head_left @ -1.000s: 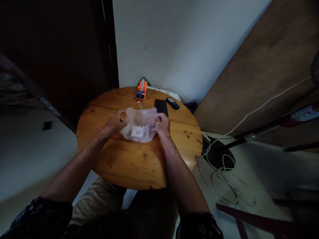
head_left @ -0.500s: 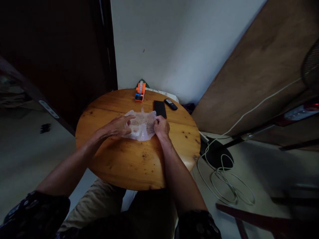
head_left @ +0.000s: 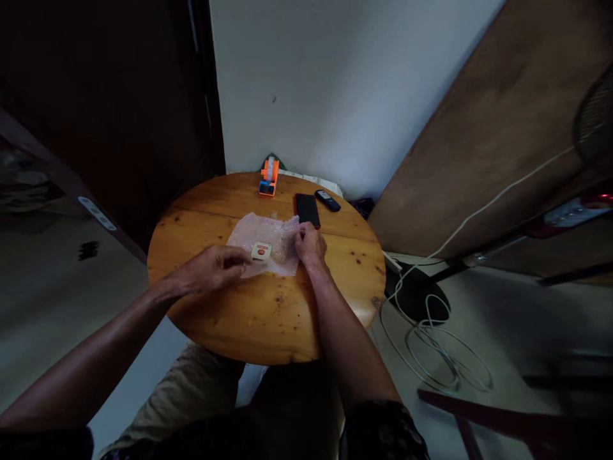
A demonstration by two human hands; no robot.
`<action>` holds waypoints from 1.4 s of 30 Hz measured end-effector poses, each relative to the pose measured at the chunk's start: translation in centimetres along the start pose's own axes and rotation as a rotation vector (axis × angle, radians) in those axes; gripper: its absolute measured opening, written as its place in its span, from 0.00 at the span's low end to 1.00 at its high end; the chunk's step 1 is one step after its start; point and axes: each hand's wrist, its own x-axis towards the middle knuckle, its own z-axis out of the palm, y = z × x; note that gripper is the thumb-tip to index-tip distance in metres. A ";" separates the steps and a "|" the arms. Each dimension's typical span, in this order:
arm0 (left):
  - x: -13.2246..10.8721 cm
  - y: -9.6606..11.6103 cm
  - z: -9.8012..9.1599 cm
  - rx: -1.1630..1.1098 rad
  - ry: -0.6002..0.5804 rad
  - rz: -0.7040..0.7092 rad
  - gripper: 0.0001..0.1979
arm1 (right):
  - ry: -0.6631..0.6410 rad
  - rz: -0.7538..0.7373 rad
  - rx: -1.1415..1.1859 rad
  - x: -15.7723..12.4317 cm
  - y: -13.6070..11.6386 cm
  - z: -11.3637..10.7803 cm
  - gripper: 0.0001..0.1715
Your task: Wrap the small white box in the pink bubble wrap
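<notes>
A sheet of bubble wrap (head_left: 280, 231) lies spread on the round wooden table (head_left: 287, 319). On its lower left part rests a small whitish box (head_left: 261, 251) with red print, uncovered. My right hand (head_left: 311, 244) is closed in a pinch on the sheet's right edge. Just left of the box, my left hand (head_left: 215, 267) hovers low over the sheet's left edge. Its fingers are bent a little and stand apart from the thumb, and I see nothing held between them.
An orange tape dispenser (head_left: 269, 177) stands at the table's back edge. A dark phone with a red rim (head_left: 307, 211) and a small black handset (head_left: 328, 200) lie behind my right hand. A pale cable (head_left: 433, 348) coils on the floor to the right, by a fan's base (head_left: 416, 294).
My left hand has moved left and toward me. The wrap's left side now lies opened out, and the small box shows plainly. My right hand keeps its place at the right edge.
</notes>
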 end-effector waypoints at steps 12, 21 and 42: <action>4.5 -3.8 2.2 0.070 0.171 0.014 0.44 | 0.019 -0.016 0.000 0.5 0.5 0.6 0.18; 2.7 -5.5 4.8 0.071 0.156 0.024 0.57 | 0.058 -0.019 -0.118 -0.2 0.3 0.1 0.22; 2.7 -6.0 5.1 0.490 -0.006 0.046 0.62 | -0.163 -0.291 0.348 -3.8 2.2 -1.5 0.34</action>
